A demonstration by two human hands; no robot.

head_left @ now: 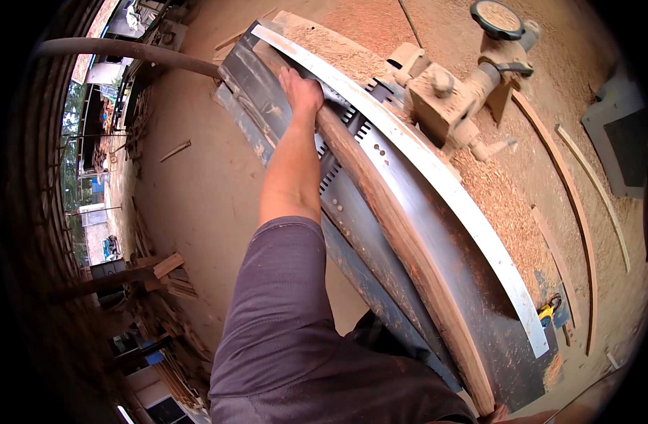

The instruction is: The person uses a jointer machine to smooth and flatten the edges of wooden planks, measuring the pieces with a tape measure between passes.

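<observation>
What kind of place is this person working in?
Most likely a woodworking shop or small sawmill: the left hand presses a long wooden strip on a metal jointer table, with sawdust heaped around.

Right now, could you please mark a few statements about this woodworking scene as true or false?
1. The left hand presses on the long wooden strip. True.
2. The strip lies on bare ground. False: it lies on the grey metal machine table, beside the pale metal fence.
3. Sawdust is heaped beyond the fence. True.
4. The right hand grips the strip beside the left hand. False: only the left hand is there; at most a sliver shows at the bottom edge.
5. Thin wooden slats lie on the sawdust. True.
</observation>
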